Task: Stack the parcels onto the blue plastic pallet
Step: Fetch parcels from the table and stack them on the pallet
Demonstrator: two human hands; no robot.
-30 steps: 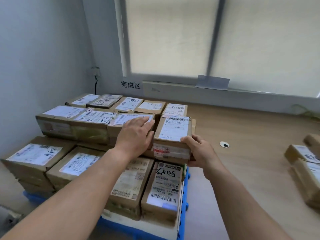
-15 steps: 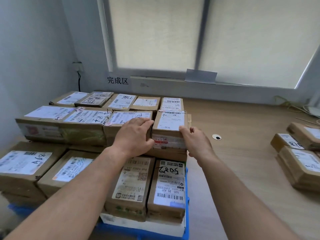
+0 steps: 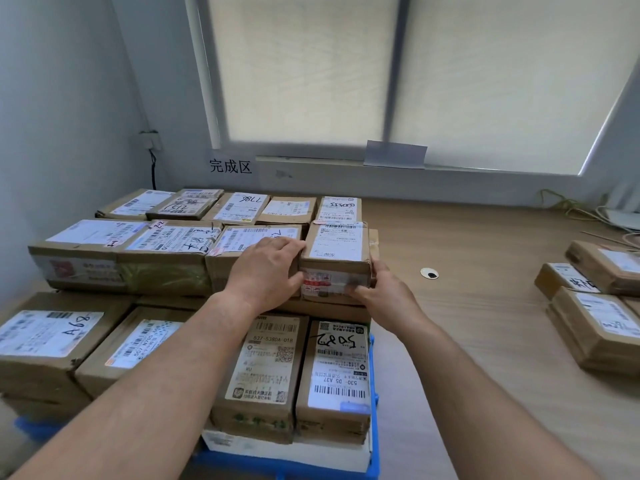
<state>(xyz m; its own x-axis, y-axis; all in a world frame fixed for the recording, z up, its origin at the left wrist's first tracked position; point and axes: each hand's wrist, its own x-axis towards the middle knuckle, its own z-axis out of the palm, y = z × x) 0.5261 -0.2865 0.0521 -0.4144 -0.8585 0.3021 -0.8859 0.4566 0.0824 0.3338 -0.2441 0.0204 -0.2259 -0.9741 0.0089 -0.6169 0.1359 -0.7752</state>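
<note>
Nearest me, I can see the blue pallet only as an edge under the front row of boxes. Just above that row, both hands are on the small box, which sits at the right end of the upper layer, tight against its neighbour. The left hand curls over its left top edge with the thumb on the front face. The right hand clasps the lower right corner (thumb up the side, fingers across the front). I judge the two-sided hold is for squaring the box flush with the row. Behind it lies a further row. Off right, more boxes wait on the wooden floor.
</note>
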